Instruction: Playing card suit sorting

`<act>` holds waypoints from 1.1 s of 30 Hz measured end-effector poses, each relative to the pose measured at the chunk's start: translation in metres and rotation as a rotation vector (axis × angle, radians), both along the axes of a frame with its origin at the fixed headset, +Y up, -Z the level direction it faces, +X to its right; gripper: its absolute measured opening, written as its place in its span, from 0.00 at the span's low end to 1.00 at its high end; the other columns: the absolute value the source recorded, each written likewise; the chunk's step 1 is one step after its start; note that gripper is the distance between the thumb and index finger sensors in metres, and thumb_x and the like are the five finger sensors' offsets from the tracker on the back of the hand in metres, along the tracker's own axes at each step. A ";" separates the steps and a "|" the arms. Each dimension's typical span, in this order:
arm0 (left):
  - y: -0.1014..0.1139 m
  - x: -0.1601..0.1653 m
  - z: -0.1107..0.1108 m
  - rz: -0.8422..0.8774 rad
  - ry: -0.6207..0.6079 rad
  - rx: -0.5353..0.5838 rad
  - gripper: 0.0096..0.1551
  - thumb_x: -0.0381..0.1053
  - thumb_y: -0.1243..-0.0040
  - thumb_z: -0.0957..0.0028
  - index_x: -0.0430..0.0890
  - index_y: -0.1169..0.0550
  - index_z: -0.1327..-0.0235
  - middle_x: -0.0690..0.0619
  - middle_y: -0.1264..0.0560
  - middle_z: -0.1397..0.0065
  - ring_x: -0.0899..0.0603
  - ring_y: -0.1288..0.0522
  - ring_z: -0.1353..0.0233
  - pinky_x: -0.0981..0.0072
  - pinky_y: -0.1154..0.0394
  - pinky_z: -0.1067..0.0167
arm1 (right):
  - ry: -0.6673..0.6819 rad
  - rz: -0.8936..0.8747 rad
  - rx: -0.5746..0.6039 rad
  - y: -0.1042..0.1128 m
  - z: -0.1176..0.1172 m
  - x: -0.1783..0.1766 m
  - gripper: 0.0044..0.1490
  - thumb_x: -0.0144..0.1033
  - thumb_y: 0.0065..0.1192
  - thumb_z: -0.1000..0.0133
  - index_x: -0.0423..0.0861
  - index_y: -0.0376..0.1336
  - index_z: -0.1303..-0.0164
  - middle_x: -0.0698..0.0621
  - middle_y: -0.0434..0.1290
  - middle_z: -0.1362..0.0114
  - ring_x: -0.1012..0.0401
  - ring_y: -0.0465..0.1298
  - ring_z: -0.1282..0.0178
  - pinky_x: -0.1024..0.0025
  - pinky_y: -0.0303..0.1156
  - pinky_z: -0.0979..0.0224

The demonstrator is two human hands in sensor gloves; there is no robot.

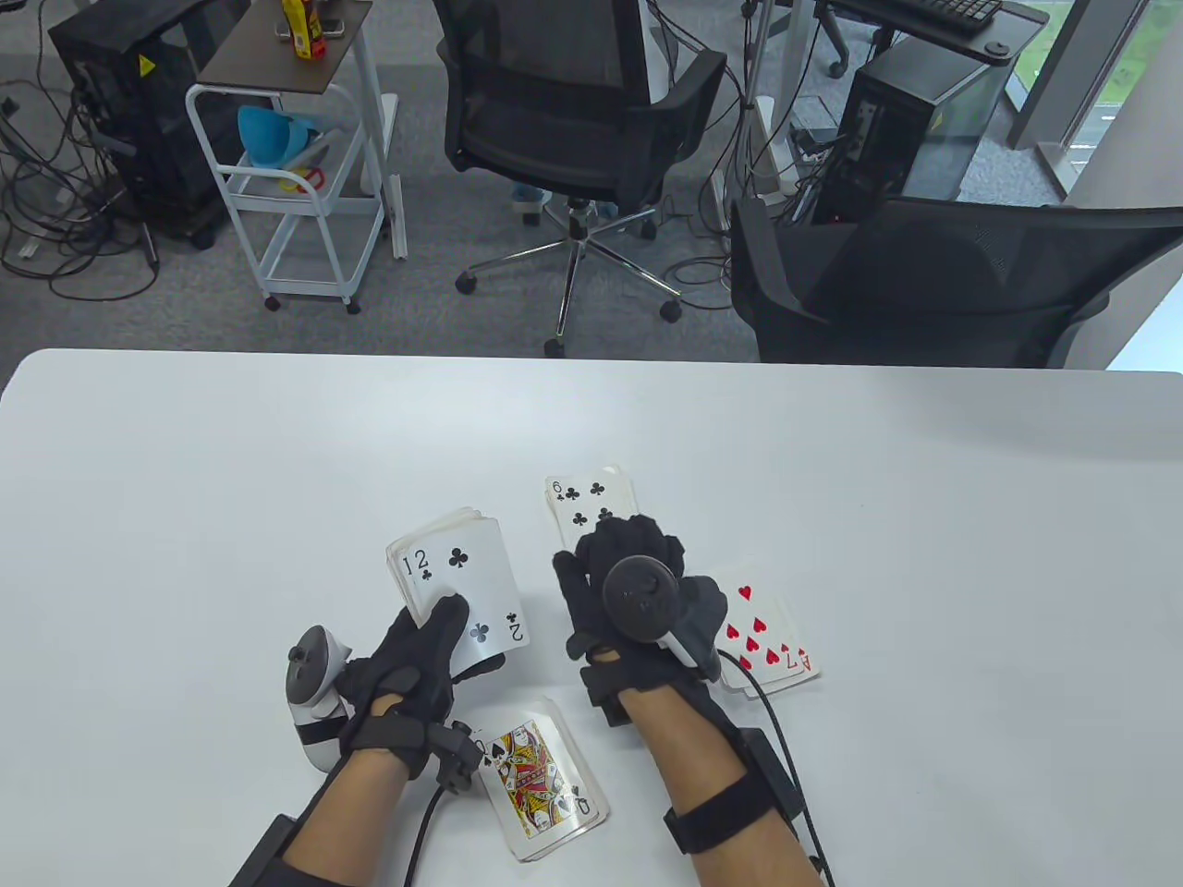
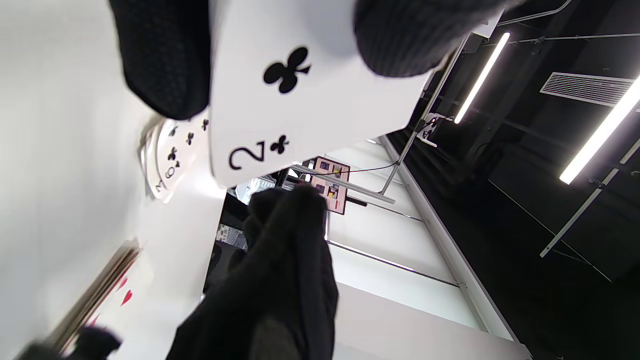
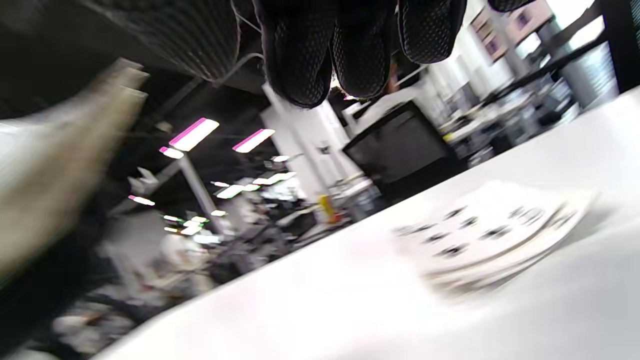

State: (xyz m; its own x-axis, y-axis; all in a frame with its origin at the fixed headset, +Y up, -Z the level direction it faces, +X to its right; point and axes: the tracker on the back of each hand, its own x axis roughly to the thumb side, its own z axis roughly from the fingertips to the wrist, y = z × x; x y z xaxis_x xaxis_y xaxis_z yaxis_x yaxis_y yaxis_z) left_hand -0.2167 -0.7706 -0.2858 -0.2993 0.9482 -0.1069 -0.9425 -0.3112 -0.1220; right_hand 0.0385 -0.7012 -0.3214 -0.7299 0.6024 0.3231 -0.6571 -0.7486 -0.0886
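My left hand grips a face-up deck just above the table, thumb on the top card, a two of clubs. My right hand hovers to the deck's right, over the near end of the clubs pile, whose top card is a six. Its fingertips hang loosely curled and hold nothing above that pile. A hearts pile topped by a seven lies right of the right wrist. A spades pile with a queen on top lies near the front edge, beside the left wrist.
The white table stretches bare to the left, right and far side of the cards. Beyond its far edge stand two black office chairs, a white trolley and computer towers on the floor.
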 end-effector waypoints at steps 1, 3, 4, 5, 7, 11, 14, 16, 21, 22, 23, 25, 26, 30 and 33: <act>-0.001 0.000 0.000 -0.002 -0.002 -0.004 0.32 0.59 0.38 0.38 0.50 0.33 0.25 0.51 0.26 0.26 0.39 0.20 0.31 0.54 0.16 0.42 | 0.025 -0.051 -0.012 -0.002 0.006 -0.001 0.31 0.50 0.59 0.37 0.37 0.68 0.37 0.35 0.62 0.22 0.33 0.53 0.19 0.26 0.46 0.26; -0.002 0.002 0.001 -0.001 -0.011 -0.012 0.32 0.59 0.38 0.38 0.50 0.33 0.25 0.51 0.26 0.26 0.39 0.20 0.31 0.54 0.16 0.42 | 0.069 -0.098 -0.035 -0.007 0.016 -0.005 0.32 0.51 0.60 0.37 0.37 0.67 0.37 0.35 0.62 0.21 0.33 0.52 0.19 0.26 0.45 0.26; -0.003 0.003 0.001 -0.003 -0.019 -0.015 0.32 0.59 0.37 0.38 0.50 0.33 0.25 0.51 0.26 0.26 0.39 0.20 0.31 0.54 0.16 0.42 | 0.083 -0.081 -0.029 -0.010 0.021 -0.008 0.33 0.51 0.60 0.37 0.37 0.67 0.36 0.35 0.62 0.21 0.33 0.52 0.19 0.26 0.45 0.26; -0.003 0.004 0.002 -0.005 -0.022 -0.015 0.32 0.58 0.37 0.38 0.50 0.33 0.25 0.51 0.26 0.26 0.40 0.20 0.31 0.54 0.16 0.42 | 0.090 -0.058 -0.025 -0.012 0.024 -0.010 0.33 0.52 0.60 0.37 0.37 0.67 0.36 0.35 0.61 0.21 0.33 0.52 0.19 0.26 0.46 0.26; -0.004 0.005 0.002 -0.023 -0.034 -0.013 0.32 0.58 0.37 0.39 0.50 0.33 0.25 0.51 0.26 0.26 0.40 0.20 0.31 0.54 0.16 0.42 | 0.098 0.005 -0.007 -0.016 0.030 -0.012 0.35 0.54 0.60 0.38 0.37 0.65 0.34 0.34 0.61 0.21 0.33 0.52 0.19 0.26 0.45 0.26; -0.004 0.008 0.003 -0.019 -0.061 -0.014 0.32 0.57 0.36 0.39 0.50 0.33 0.25 0.51 0.26 0.26 0.40 0.20 0.31 0.55 0.15 0.42 | 0.092 0.065 -0.005 -0.023 0.032 -0.011 0.37 0.57 0.63 0.39 0.38 0.65 0.35 0.35 0.61 0.21 0.33 0.52 0.19 0.26 0.46 0.26; -0.002 0.014 0.005 -0.014 -0.085 -0.008 0.32 0.56 0.35 0.39 0.51 0.33 0.25 0.51 0.26 0.26 0.40 0.20 0.31 0.55 0.15 0.42 | 0.111 0.002 0.039 -0.024 0.036 -0.015 0.37 0.58 0.66 0.41 0.38 0.65 0.38 0.36 0.62 0.22 0.33 0.54 0.19 0.27 0.47 0.26; 0.001 0.017 0.008 -0.010 -0.088 0.008 0.32 0.57 0.35 0.39 0.51 0.33 0.25 0.52 0.25 0.26 0.41 0.20 0.31 0.55 0.15 0.42 | 0.104 0.016 0.084 -0.021 0.040 -0.017 0.38 0.59 0.68 0.42 0.38 0.65 0.40 0.37 0.63 0.23 0.34 0.56 0.20 0.27 0.49 0.26; 0.008 0.018 0.013 0.001 -0.077 0.039 0.31 0.59 0.35 0.39 0.52 0.31 0.26 0.53 0.24 0.27 0.41 0.19 0.32 0.55 0.15 0.43 | 0.121 -0.059 0.157 -0.016 0.045 -0.016 0.36 0.56 0.70 0.44 0.39 0.65 0.42 0.38 0.64 0.25 0.35 0.59 0.21 0.28 0.50 0.25; 0.007 0.019 0.014 0.003 -0.081 0.040 0.31 0.60 0.36 0.39 0.52 0.31 0.26 0.53 0.24 0.27 0.41 0.19 0.32 0.55 0.15 0.43 | 0.118 -0.075 0.169 -0.014 0.046 -0.016 0.34 0.54 0.70 0.44 0.38 0.65 0.43 0.38 0.65 0.25 0.36 0.60 0.21 0.28 0.50 0.25; 0.007 0.019 0.014 0.005 -0.083 0.038 0.31 0.61 0.36 0.39 0.52 0.31 0.26 0.53 0.24 0.27 0.41 0.19 0.32 0.55 0.15 0.43 | 0.112 -0.080 0.174 -0.014 0.046 -0.016 0.33 0.52 0.70 0.43 0.38 0.65 0.44 0.39 0.65 0.26 0.36 0.60 0.21 0.28 0.51 0.25; 0.005 0.020 0.015 0.013 -0.083 0.032 0.31 0.61 0.36 0.39 0.52 0.31 0.27 0.53 0.24 0.28 0.41 0.19 0.33 0.55 0.15 0.43 | 0.100 -0.099 0.188 -0.013 0.048 -0.016 0.30 0.49 0.69 0.43 0.37 0.66 0.45 0.39 0.66 0.27 0.37 0.62 0.22 0.29 0.52 0.25; 0.004 0.020 0.015 0.017 -0.085 0.030 0.32 0.62 0.36 0.39 0.52 0.31 0.27 0.53 0.24 0.28 0.41 0.19 0.33 0.55 0.15 0.43 | 0.096 -0.108 0.191 -0.013 0.048 -0.016 0.29 0.48 0.69 0.43 0.37 0.66 0.46 0.39 0.67 0.27 0.37 0.62 0.22 0.29 0.53 0.25; 0.005 0.019 0.015 0.020 -0.091 0.032 0.32 0.63 0.37 0.39 0.52 0.31 0.26 0.53 0.24 0.27 0.40 0.20 0.32 0.55 0.16 0.43 | 0.087 -0.149 0.221 -0.011 0.047 -0.013 0.23 0.43 0.64 0.41 0.36 0.71 0.50 0.40 0.71 0.29 0.38 0.65 0.24 0.31 0.55 0.25; 0.005 0.020 0.015 0.028 -0.099 0.031 0.32 0.63 0.37 0.39 0.52 0.31 0.26 0.53 0.25 0.27 0.40 0.20 0.32 0.54 0.16 0.42 | 0.081 -0.146 0.233 -0.011 0.047 -0.011 0.23 0.43 0.62 0.40 0.36 0.72 0.50 0.41 0.72 0.30 0.39 0.66 0.24 0.31 0.55 0.25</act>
